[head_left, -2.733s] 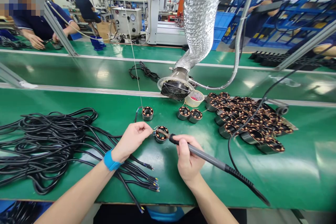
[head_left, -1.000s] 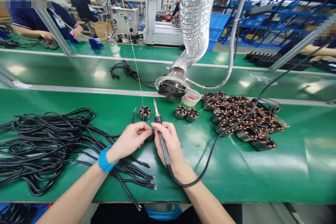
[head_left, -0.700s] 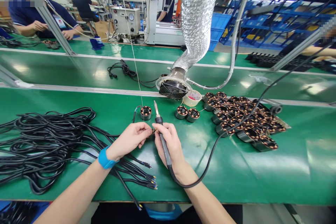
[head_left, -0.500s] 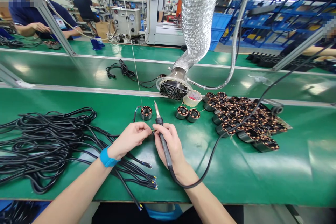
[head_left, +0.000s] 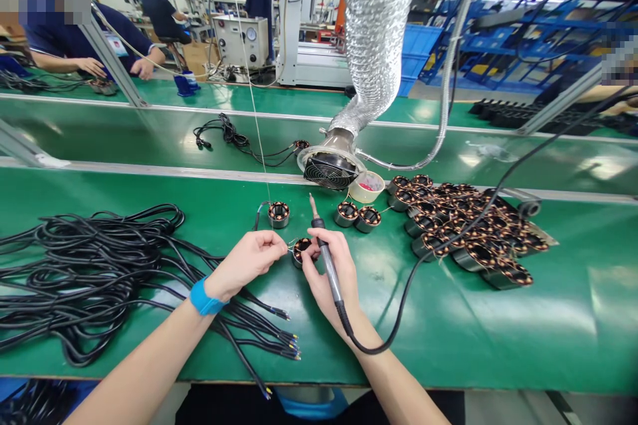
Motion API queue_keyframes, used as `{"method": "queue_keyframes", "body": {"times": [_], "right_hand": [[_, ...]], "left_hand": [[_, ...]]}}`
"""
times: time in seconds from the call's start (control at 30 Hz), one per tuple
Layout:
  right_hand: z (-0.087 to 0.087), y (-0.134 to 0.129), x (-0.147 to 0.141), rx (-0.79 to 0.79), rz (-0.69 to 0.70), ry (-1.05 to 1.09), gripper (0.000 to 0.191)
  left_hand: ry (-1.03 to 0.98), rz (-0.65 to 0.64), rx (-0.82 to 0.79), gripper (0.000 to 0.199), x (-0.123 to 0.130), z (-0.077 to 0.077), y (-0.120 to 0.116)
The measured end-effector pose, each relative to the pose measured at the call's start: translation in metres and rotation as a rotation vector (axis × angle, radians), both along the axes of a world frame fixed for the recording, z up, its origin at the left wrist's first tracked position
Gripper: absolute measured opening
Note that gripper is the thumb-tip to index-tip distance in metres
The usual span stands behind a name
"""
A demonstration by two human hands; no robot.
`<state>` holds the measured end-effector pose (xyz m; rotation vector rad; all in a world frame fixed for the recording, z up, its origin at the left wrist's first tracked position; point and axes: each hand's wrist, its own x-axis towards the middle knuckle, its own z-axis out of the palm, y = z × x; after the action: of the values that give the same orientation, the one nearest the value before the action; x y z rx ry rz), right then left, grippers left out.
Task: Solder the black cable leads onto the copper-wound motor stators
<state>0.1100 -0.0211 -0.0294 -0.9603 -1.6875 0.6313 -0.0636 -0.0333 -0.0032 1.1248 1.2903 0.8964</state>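
Observation:
Pinched between the thumb and finger of my left hand (head_left: 259, 254) are thin wires (head_left: 290, 249), too small to make out well. They reach toward a copper-wound motor stator (head_left: 300, 254) on the bench. My right hand (head_left: 335, 265) is closed around a soldering iron (head_left: 329, 265), whose tip points up and away from me. The right thumb and fingertips also touch that stator's right side and partly hide it. Just beyond, a second stator (head_left: 278, 214) stands beside a short dark cable end, and a thin strand of wire (head_left: 255, 113) hangs down to it.
Coiled black cables (head_left: 90, 272) with stripped coloured ends lie at left. Many stators (head_left: 468, 226) stand at right, two more (head_left: 356, 215) nearer the middle. A fan-fronted duct (head_left: 329, 171) hangs above a pale tape-like ring (head_left: 367, 187). Co-workers sit beyond the green partition (head_left: 149, 136).
My right hand has shifted slightly right with the soldering iron, and a stator now shows under its fingertips. My left hand stays nearly in place. Across the bench, a co-worker's hands have moved apart.

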Motion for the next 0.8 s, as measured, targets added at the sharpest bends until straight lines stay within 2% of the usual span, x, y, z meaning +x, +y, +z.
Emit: {"method": "queue_keyframes", "body": {"times": [0.17, 0.43, 0.57, 0.67, 0.8], "right_hand": [[0.001, 0.0, 0.001, -0.078, 0.0, 0.048, 0.039], [0.003, -0.001, 0.0, -0.066, -0.014, 0.055, 0.039], [0.009, -0.006, 0.005, -0.051, -0.06, 0.073, 0.026], [0.01, -0.013, 0.012, 0.026, -0.118, 0.097, 0.018], [0.002, -0.021, 0.022, 0.21, -0.159, 0.119, 0.019]], "left_hand": [[0.004, -0.007, -0.008, 0.029, 0.0, 0.001, 0.0], [-0.006, -0.021, -0.013, 0.025, 0.001, -0.001, 0.001], [-0.001, -0.027, -0.024, 0.023, 0.001, 0.0, 0.0], [0.002, -0.027, -0.036, 0.024, 0.001, 0.001, 0.0], [0.011, -0.024, -0.041, 0.022, 0.002, 0.001, 0.001]]}}
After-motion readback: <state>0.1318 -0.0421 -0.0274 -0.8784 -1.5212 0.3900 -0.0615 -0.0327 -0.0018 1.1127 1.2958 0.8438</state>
